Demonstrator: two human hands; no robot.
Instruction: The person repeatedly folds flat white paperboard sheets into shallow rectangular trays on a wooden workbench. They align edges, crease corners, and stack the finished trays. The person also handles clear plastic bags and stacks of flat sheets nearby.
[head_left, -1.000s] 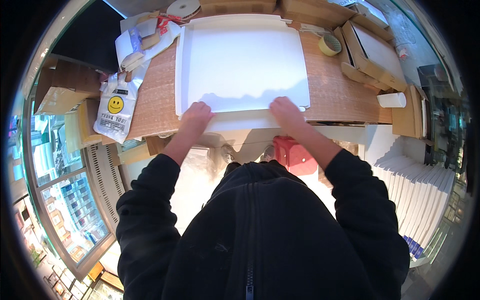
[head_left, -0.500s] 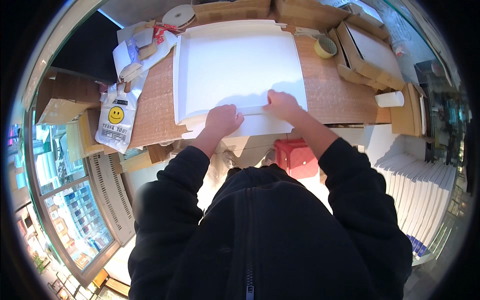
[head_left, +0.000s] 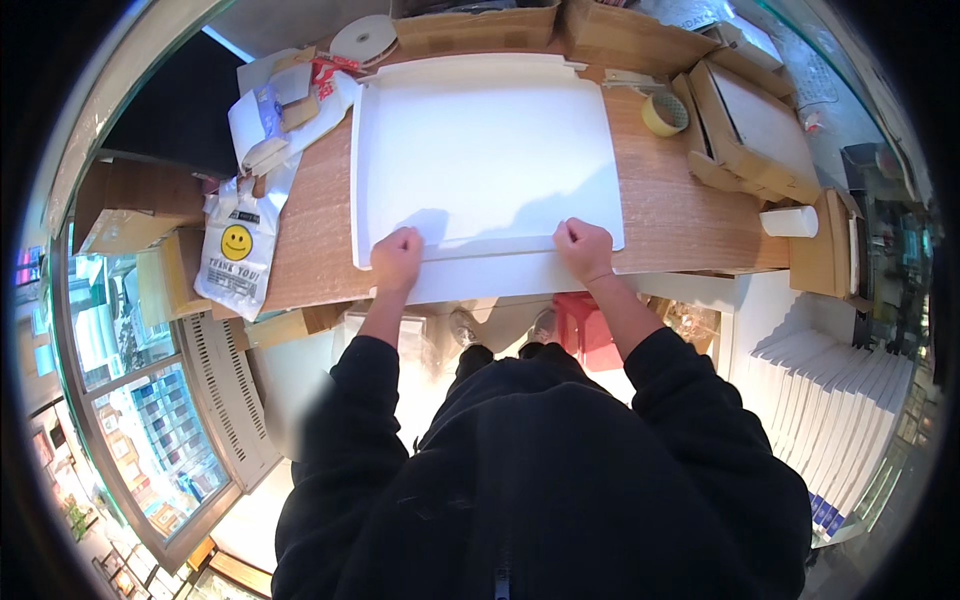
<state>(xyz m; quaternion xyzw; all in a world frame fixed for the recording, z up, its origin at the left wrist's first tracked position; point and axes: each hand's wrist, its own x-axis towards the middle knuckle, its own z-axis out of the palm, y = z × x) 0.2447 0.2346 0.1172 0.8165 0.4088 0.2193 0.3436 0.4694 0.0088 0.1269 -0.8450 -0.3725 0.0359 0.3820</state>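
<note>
card (head_left: pixel 480 150) lies on the surface (head_left: pixel 318 215), its near flap (head_left: pixel 488 281) jutting past the front edge. my left hand (head_left: pixel 397 258) and right hand (head_left: pixel 584 250) are at the flap's two ends, fingers curled in; i cannot tell whether they are clamped on it. if i press unevenly, the flap could bend crooked; if i lean hard on the overhang, it could buckle or tear.

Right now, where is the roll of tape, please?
In the head view, the roll of tape is on the right side of the table, between the white sheet and the cardboard box.
</note>
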